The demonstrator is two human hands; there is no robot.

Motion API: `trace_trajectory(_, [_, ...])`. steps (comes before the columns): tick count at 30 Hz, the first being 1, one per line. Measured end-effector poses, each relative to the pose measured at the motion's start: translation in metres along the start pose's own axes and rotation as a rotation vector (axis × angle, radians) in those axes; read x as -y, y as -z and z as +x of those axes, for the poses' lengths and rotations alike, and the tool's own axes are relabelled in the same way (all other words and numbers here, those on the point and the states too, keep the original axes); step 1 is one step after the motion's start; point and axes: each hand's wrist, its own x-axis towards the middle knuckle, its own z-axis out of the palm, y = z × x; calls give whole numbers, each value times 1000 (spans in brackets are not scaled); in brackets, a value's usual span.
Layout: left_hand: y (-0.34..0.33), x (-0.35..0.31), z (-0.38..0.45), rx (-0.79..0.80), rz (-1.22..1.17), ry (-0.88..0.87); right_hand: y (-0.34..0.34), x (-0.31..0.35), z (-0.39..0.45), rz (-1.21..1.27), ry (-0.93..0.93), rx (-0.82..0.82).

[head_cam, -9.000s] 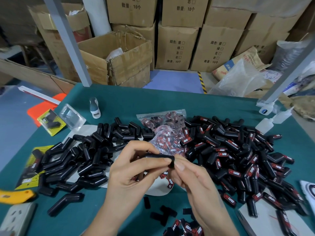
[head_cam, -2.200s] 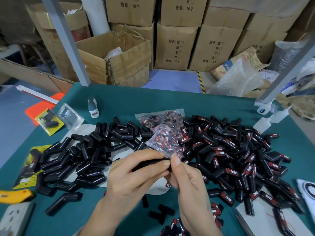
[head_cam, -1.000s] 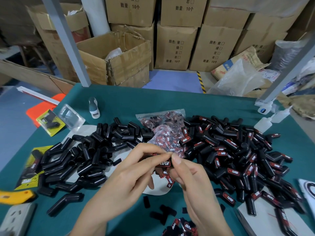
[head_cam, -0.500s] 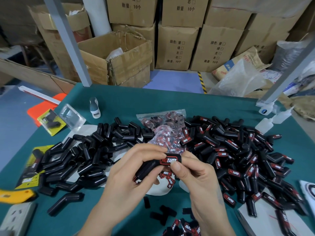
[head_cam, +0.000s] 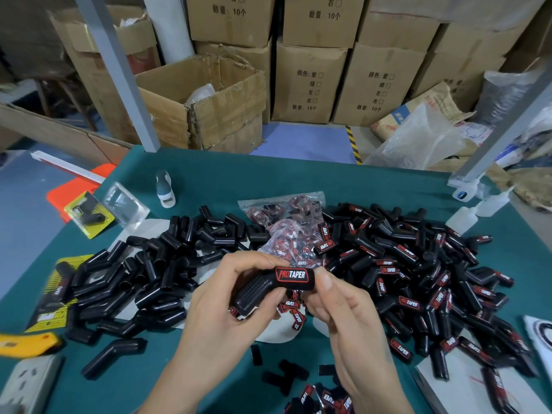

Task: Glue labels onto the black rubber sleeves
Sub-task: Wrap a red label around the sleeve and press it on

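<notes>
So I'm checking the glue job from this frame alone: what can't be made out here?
- Glue under the label: hidden by the label itself, head view.
- Back of the held sleeve: covered by the left hand.
- Right hand fingertip contact: behind the sleeve's end.
- Loose labels: cut off by the bottom edge.
- Bagged labels: blurred by plastic.

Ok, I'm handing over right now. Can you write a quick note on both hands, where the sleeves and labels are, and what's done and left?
Left hand grips a black sleeve; its PROTAPER label is already on.
Right hand pinches the sleeve's labelled end.
Labelled sleeves are piled to the right, unlabelled sleeves to the left, and the bag of labels lies between them.
Glue bottles stand far right.
Left to do: set this sleeve down, then label the left pile.
</notes>
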Motion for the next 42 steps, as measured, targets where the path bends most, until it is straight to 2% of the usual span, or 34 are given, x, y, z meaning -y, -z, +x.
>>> trace_trajectory(6, [0,-1,0,5,13,-32,1,-1,0,45,-46,-28])
trace_trajectory(18, [-1,0,1,9,-12,-121,-2,2,-4,-200,164,-13])
trace_trajectory(23, [-3,1,2,-31,0,-217,-2,4,-4,-157,105,47])
trace_trajectory(27, [-5,0,2,-19,-9,-255,-2,0,-5,-81,75,5])
trace_trajectory(37, [-8,-1,1,3,-32,-269,1,-4,-6,-41,112,-74])
trace_trajectory(42, [-8,-1,3,-5,-10,-286,0,-6,-3,16,24,-6])
